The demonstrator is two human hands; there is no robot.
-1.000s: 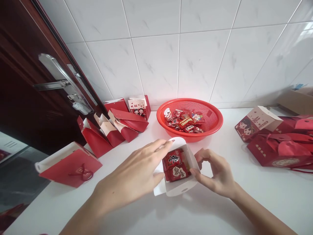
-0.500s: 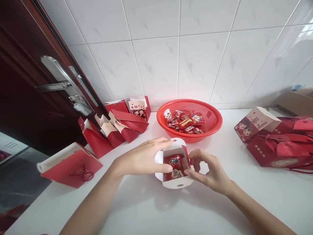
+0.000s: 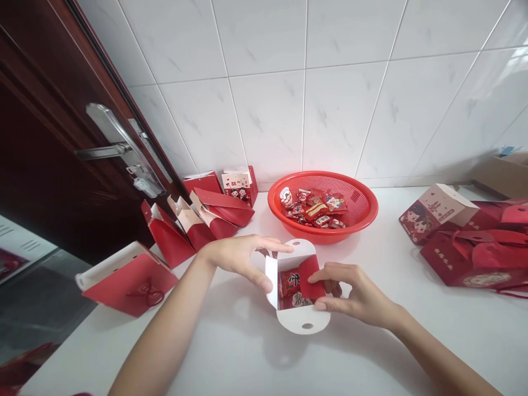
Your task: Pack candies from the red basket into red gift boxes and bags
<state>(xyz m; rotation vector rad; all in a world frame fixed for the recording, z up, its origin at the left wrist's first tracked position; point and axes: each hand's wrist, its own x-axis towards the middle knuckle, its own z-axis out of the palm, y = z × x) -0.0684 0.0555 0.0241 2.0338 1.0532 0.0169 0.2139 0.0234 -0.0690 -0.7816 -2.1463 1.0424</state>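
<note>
A small white-and-red paper box [image 3: 303, 324] stands with its top flaps spread, holding red candy packets [image 3: 290, 281]. My left hand [image 3: 243, 259] is at the box's left side, thumb and fingers apart, its thumb near the left flap; some of its fingers are hidden behind the box. On the right, my right hand [image 3: 350, 289] pinches the box's red right flap [image 3: 311, 276], which is folded inward over part of the packets. Beyond the box sits a red plastic basket [image 3: 358, 220] with several wrapped candies [image 3: 315, 209].
Several red paper boxes [image 3: 171, 236] stand at the left, with a red bag-like box [image 3: 127, 280] nearer. Decorated red boxes [image 3: 466, 261] and a cardboard box [image 3: 501, 175] are at the right. A tiled wall [image 3: 264, 121] and dark door [image 3: 45, 137] border the table [image 3: 235, 352].
The red right flap has folded inward over the candy. My left thumb has moved left, off the packets to the left flap. The view has shifted slightly.
</note>
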